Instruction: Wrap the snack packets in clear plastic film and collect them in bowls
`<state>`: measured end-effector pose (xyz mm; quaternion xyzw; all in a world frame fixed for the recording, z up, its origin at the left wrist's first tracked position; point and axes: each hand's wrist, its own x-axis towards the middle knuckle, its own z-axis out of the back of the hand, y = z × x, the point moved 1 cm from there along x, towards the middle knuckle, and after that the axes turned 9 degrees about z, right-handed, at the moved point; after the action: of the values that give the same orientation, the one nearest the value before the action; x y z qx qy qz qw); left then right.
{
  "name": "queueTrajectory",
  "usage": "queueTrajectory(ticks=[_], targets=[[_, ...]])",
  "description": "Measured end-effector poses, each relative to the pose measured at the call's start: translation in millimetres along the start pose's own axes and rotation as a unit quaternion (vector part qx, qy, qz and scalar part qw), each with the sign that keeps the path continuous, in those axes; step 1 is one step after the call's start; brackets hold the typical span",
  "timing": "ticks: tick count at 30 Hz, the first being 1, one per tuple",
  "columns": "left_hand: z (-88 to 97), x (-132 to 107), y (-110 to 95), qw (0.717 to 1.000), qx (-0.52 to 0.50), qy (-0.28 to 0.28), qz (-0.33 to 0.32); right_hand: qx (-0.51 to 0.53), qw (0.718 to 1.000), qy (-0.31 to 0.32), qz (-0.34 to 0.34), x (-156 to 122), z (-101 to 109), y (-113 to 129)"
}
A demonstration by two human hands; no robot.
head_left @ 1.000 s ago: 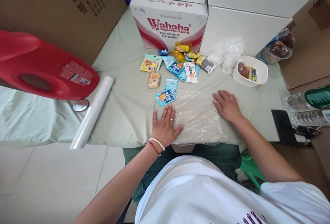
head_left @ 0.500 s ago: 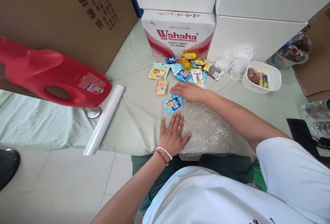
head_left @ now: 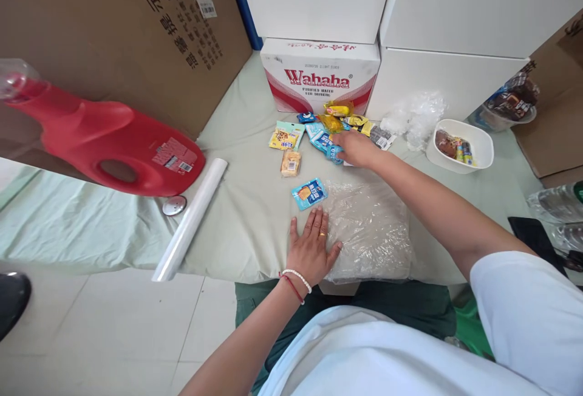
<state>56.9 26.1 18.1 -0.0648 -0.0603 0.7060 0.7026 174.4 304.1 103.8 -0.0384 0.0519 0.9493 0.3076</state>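
Observation:
My left hand (head_left: 310,253) lies flat with fingers spread, at the left edge of a clear plastic bag (head_left: 371,232). Just beyond its fingertips is a blue snack packet (head_left: 309,194) on the cloth. My right hand (head_left: 356,148) is closed on another small blue snack packet (head_left: 334,153), its fingers partly covering it, at the front of a snack pile. That pile holds several blue packets (head_left: 319,136) and yellow-wrapped snacks (head_left: 331,122). To its left sit a yellow-and-green cookie packet (head_left: 286,136) and a clear-wrapped biscuit pack (head_left: 290,164).
Left: a red jug (head_left: 122,147), a white film roll (head_left: 191,220) and a round lid (head_left: 174,205). Behind stand a Wahaba-style water carton (head_left: 321,77) and white boxes (head_left: 449,80). Right: crumpled plastic (head_left: 416,118), a white tub of snacks (head_left: 478,147), a black phone (head_left: 535,241) and bottles (head_left: 560,198).
My right hand has moved away from me to the snack pile, taking a blue packet from beside the one near my left hand. My left hand stays flat; the view has shifted slightly.

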Motion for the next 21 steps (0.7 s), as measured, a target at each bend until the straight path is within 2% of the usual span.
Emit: queueTrajectory(ticks=[1, 3, 6, 7, 9, 11, 14, 17, 21], targets=[[-0.1, 0, 0, 1.000, 0.001, -0.002, -0.001, 0.025, 0.999, -0.028, 0.006, 1, 4, 5], [-0.3, 0, 1, 1.000, 0.004, -0.004, -0.002, 0.082, 0.993, -0.046, 0.071, 7, 9, 23], [-0.7, 0, 2, 1.000, 0.005, -0.001, -0.004, 0.139, 0.970, 0.013, 0.201, 16, 3, 64], [-0.9, 0, 2, 1.000, 0.005, -0.001, -0.004, 0.136, 0.966, 0.039, 0.216, 18, -2, 76], [-1.1, 0, 3, 1.000, 0.005, -0.003, -0.004, 0.101, 0.972, 0.070, 0.201, 20, -14, 95], [-1.3, -1, 3, 1.000, 0.004, -0.007, -0.005, 0.055, 0.981, 0.064, 0.177, 19, -23, 105], [-1.0, 0, 4, 1.000, -0.001, -0.008, -0.007, 0.025, 0.984, 0.054, 0.171, 16, -27, 108], [-0.1, 0, 3, 1.000, -0.004, -0.006, -0.006, 0.046, 0.982, 0.084, 0.165, 18, -25, 100], [0.9, 1, 2, 1.000, -0.003, -0.003, -0.001, 0.106, 0.964, 0.105, 0.222, 27, -24, 85]])
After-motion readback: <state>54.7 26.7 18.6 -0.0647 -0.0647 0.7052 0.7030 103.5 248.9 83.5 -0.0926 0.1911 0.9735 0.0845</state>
